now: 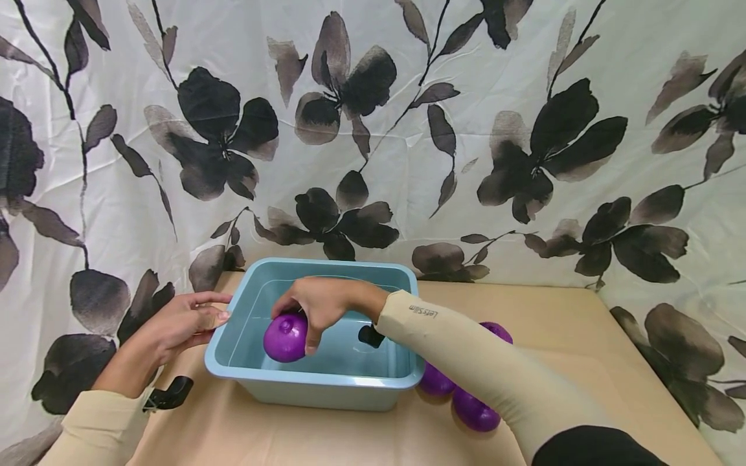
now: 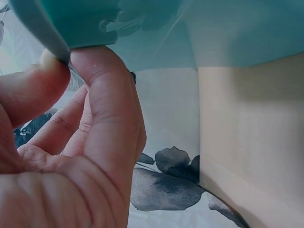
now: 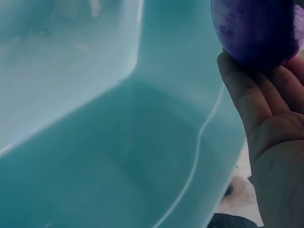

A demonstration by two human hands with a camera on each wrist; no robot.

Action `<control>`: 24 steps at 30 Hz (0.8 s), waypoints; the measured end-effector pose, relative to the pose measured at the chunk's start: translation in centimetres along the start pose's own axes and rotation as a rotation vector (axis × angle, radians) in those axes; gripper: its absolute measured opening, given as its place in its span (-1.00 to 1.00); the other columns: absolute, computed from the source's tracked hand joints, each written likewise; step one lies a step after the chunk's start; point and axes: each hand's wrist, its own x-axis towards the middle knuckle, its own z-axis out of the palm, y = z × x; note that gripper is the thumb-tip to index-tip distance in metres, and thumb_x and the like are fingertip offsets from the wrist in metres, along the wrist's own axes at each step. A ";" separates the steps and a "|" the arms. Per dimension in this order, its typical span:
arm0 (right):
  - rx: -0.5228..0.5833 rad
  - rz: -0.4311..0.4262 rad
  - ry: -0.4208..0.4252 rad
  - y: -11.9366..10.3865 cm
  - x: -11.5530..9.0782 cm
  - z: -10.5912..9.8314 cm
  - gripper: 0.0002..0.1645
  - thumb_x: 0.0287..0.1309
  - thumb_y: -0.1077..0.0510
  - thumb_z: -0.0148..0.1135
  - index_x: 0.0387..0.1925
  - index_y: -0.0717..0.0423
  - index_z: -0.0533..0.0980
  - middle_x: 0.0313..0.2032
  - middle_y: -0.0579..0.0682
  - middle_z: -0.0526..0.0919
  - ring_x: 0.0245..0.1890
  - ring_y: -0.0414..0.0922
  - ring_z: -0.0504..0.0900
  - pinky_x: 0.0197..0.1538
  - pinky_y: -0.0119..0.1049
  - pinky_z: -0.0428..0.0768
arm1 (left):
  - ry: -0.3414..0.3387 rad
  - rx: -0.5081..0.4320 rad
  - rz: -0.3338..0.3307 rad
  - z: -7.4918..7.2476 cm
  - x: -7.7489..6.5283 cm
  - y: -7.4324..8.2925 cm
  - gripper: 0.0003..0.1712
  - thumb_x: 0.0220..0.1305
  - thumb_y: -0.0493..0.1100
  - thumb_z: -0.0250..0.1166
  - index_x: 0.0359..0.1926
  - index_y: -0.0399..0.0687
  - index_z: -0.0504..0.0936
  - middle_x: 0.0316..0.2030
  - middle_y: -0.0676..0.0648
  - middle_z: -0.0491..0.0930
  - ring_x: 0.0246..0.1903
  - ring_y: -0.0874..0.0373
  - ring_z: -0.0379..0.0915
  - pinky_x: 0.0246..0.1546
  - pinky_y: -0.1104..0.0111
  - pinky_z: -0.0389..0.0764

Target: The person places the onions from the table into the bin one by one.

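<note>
A light blue plastic basin (image 1: 315, 378) stands on the table. My left hand (image 1: 182, 327) pinches its left rim between thumb and index finger; in the left wrist view the thumb and index finger (image 2: 111, 107) meet at the basin's edge. Inside the basin, my right hand (image 1: 327, 301) grips a shiny purple ball (image 1: 283, 338) from above, with a small ringed nub facing the head camera. The right wrist view has this ball (image 3: 256, 33) against the fingers, over the basin's pale blue inside (image 3: 156, 133).
Several more purple balls (image 1: 476, 411) lie on the tan tabletop (image 1: 559, 343) right of the basin, partly hidden under my right forearm. A white cloth (image 1: 443, 188) with dark flowers hangs behind the table and along its sides.
</note>
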 end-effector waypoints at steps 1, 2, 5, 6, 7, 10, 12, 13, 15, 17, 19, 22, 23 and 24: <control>-0.002 0.000 -0.002 0.1 0.2 0.2 -0.09 -0.24 0.16 0.76 0.25 0.07 0.58 0.13 -0.10 0.72 0.09 -0.27 0.60 0.10 -0.50 0.60 | -0.001 -0.002 0.001 0.0 0.0 0.0 -0.33 0.45 -0.29 0.28 0.45 -0.46 0.27 -0.25 0.15 0.71 -0.24 0.27 0.68 -0.17 0.34 0.76; -0.005 0.000 -0.005 0.3 0.4 0.3 -0.11 -0.24 0.16 0.76 0.24 0.07 0.58 0.12 -0.11 0.72 0.09 -0.27 0.59 0.09 -0.50 0.60 | -0.003 -0.004 0.002 0.0 0.0 0.0 -0.33 0.45 -0.29 0.28 0.45 -0.47 0.27 -0.24 0.15 0.71 -0.24 0.27 0.68 -0.17 0.34 0.76; -0.015 0.007 -0.024 0.7 1.0 0.9 -0.12 -0.23 0.18 0.76 0.23 0.05 0.58 0.11 -0.12 0.72 0.09 -0.27 0.58 0.09 -0.51 0.59 | -0.008 -0.010 0.004 0.0 0.0 0.0 -0.34 0.44 -0.30 0.27 0.44 -0.47 0.27 -0.25 0.15 0.71 -0.24 0.27 0.69 -0.17 0.34 0.77; -0.013 0.016 -0.030 0.8 1.2 1.1 -0.11 -0.23 0.18 0.76 0.24 0.05 0.58 0.11 -0.11 0.71 0.09 -0.27 0.58 0.09 -0.51 0.60 | -0.008 -0.012 0.004 0.0 0.0 0.0 -0.34 0.44 -0.30 0.28 0.44 -0.47 0.27 -0.25 0.15 0.71 -0.25 0.27 0.69 -0.17 0.34 0.77; -0.014 0.024 -0.037 0.9 1.4 1.3 -0.10 -0.23 0.18 0.76 0.25 0.05 0.57 0.12 -0.11 0.71 0.10 -0.27 0.58 0.09 -0.50 0.60 | -0.008 -0.012 0.004 0.0 0.0 0.0 -0.34 0.44 -0.30 0.28 0.44 -0.47 0.27 -0.25 0.15 0.71 -0.25 0.27 0.69 -0.17 0.34 0.77; -0.023 0.052 -0.049 1.1 2.0 1.7 -0.06 -0.23 0.18 0.76 0.29 0.05 0.56 0.15 -0.11 0.70 0.11 -0.27 0.57 0.10 -0.49 0.60 | -0.006 -0.007 0.003 0.0 0.1 -0.1 -0.33 0.45 -0.29 0.28 0.45 -0.46 0.27 -0.25 0.15 0.71 -0.24 0.27 0.68 -0.16 0.34 0.77; -0.029 0.063 -0.056 1.2 2.2 1.9 -0.08 -0.23 0.19 0.76 0.28 0.04 0.56 0.15 -0.11 0.70 0.11 -0.26 0.57 0.10 -0.48 0.60 | -0.003 -0.002 -0.001 0.0 0.2 0.0 -0.33 0.45 -0.28 0.28 0.45 -0.45 0.27 -0.25 0.15 0.71 -0.23 0.27 0.68 -0.16 0.34 0.77; -0.032 0.067 -0.059 1.3 2.4 2.1 -0.08 -0.22 0.20 0.75 0.27 0.04 0.56 0.15 -0.11 0.70 0.11 -0.26 0.57 0.09 -0.48 0.60 | -0.003 0.001 -0.003 -0.1 0.2 0.0 -0.33 0.45 -0.28 0.28 0.45 -0.45 0.27 -0.25 0.15 0.71 -0.23 0.27 0.68 -0.15 0.34 0.77; -0.040 0.070 -0.071 1.5 2.6 2.4 -0.11 -0.21 0.21 0.74 0.26 0.03 0.56 0.13 -0.11 0.70 0.10 -0.25 0.57 0.07 -0.48 0.60 | -0.002 0.004 -0.006 -0.1 0.3 -0.1 -0.33 0.46 -0.27 0.27 0.46 -0.44 0.27 -0.24 0.14 0.71 -0.22 0.26 0.68 -0.15 0.33 0.77; -0.051 0.071 -0.088 1.7 2.9 2.7 -0.13 -0.19 0.23 0.73 0.25 0.03 0.57 0.13 -0.11 0.70 0.10 -0.25 0.57 0.05 -0.49 0.61 | -0.005 0.000 -0.009 -0.1 0.3 0.0 -0.33 0.46 -0.28 0.27 0.46 -0.44 0.26 -0.24 0.14 0.71 -0.23 0.26 0.68 -0.15 0.33 0.77; -0.067 0.080 -0.108 1.8 3.1 3.1 -0.14 -0.17 0.23 0.72 0.25 0.02 0.55 0.12 -0.11 0.69 0.09 -0.25 0.56 0.03 -0.49 0.61 | -0.009 -0.002 -0.007 -0.1 0.4 0.0 -0.33 0.46 -0.27 0.27 0.45 -0.44 0.27 -0.24 0.14 0.72 -0.23 0.26 0.69 -0.15 0.34 0.77; -0.106 0.103 -0.140 1.8 3.5 3.6 -0.15 -0.15 0.22 0.71 0.26 -0.02 0.55 0.11 -0.14 0.68 0.08 -0.25 0.56 0.03 -0.48 0.61 | -0.008 -0.002 -0.007 -0.2 0.3 0.0 -0.35 0.46 -0.27 0.28 0.44 -0.44 0.29 -0.25 0.15 0.72 -0.24 0.26 0.69 -0.16 0.34 0.77; -0.118 0.112 -0.149 1.8 3.6 3.8 -0.15 -0.14 0.22 0.70 0.26 -0.03 0.55 0.11 -0.15 0.68 0.08 -0.26 0.55 0.03 -0.47 0.61 | -0.008 0.000 -0.005 -0.2 0.3 0.0 -0.35 0.46 -0.27 0.27 0.44 -0.44 0.29 -0.25 0.15 0.72 -0.24 0.26 0.68 -0.16 0.34 0.77; -0.134 0.116 -0.159 1.7 3.7 3.9 -0.16 -0.12 0.22 0.69 0.26 -0.05 0.55 0.11 -0.16 0.67 0.08 -0.26 0.55 0.04 -0.47 0.61 | -0.008 0.000 -0.003 -0.2 0.3 0.0 -0.35 0.46 -0.27 0.27 0.44 -0.44 0.29 -0.25 0.15 0.72 -0.24 0.26 0.68 -0.16 0.34 0.77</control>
